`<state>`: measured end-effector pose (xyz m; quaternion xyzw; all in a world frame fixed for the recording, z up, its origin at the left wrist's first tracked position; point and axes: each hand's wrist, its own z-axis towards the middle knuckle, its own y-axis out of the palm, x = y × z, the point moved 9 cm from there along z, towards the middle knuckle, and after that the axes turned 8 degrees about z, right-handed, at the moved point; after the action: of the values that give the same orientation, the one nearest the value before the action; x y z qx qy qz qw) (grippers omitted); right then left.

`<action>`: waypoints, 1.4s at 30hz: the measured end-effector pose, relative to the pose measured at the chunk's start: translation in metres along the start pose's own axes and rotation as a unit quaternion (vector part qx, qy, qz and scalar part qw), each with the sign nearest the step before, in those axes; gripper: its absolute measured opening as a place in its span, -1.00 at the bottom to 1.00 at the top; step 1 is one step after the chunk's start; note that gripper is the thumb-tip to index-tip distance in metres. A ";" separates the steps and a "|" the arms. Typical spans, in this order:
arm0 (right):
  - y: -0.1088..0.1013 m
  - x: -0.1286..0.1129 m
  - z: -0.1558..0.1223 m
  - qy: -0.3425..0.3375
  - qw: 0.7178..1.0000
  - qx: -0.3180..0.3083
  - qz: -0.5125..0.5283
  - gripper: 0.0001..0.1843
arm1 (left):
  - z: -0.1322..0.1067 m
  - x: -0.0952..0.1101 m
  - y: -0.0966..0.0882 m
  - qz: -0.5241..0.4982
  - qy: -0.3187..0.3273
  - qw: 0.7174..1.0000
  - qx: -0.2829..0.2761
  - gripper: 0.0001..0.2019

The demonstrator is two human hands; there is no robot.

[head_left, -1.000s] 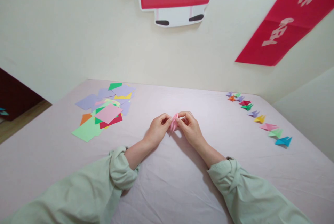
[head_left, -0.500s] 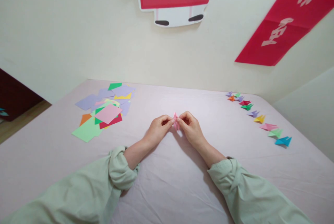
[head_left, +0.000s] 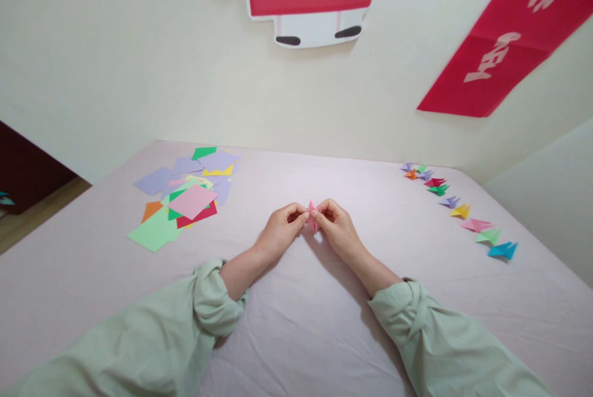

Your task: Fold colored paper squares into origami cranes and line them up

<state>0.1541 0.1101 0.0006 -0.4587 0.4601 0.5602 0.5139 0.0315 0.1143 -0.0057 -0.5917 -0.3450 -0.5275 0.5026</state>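
Head view: both hands meet at the centre of the frame, above a pale cloth. Between them is the pink paper, a small folded piece with a point at its top. The left hand pinches it from the left with thumb and fingers, and the right hand pinches it from the right. Green sleeves enter from the lower corners. At middle left lie overlapping sheets of several colours. Folded figures run in a slanting line at middle right, the blue figure lowest in the frame.
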 end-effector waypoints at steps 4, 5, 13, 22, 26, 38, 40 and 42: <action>0.001 -0.002 -0.001 -0.010 1.000 -0.010 -0.022 -0.64 | 0.001 0.003 -0.003 0.003 0.002 1.000 0.014 -0.81; 0.002 -0.003 -0.001 -0.014 0.999 -0.017 -0.031 -0.65 | 0.001 0.004 -0.005 0.002 0.002 1.000 0.021 -0.82; 0.012 -0.009 -0.004 -0.014 0.996 -0.055 -0.067 -0.71 | 0.001 0.006 -0.009 -0.038 0.002 0.999 0.035 -0.81; 0.017 -0.006 -0.006 -0.003 0.993 -0.090 -0.077 -0.66 | 0.001 0.004 -0.008 -0.050 -0.010 0.998 0.026 -0.75; 0.018 -0.005 -0.007 0.009 0.992 -0.102 -0.077 -0.63 | 0.000 0.006 -0.004 -0.061 -0.008 0.998 0.000 -0.76; 0.026 -0.006 -0.010 0.018 0.987 -0.139 -0.074 -0.70 | 0.002 0.007 -0.015 -0.025 -0.012 0.999 0.043 -0.67; 0.026 -0.006 -0.010 0.019 0.988 -0.135 -0.072 -0.71 | 0.002 0.007 -0.015 -0.027 -0.010 0.999 0.038 -0.66; 0.026 -0.006 -0.009 0.019 0.988 -0.132 -0.073 -0.69 | 0.002 0.008 -0.011 -0.030 -0.006 0.999 0.025 -0.67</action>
<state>0.1291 0.0987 0.0061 -0.5651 0.3571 0.5682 0.4798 0.0228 0.1179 0.0046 -0.5717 -0.3790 -0.5300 0.4987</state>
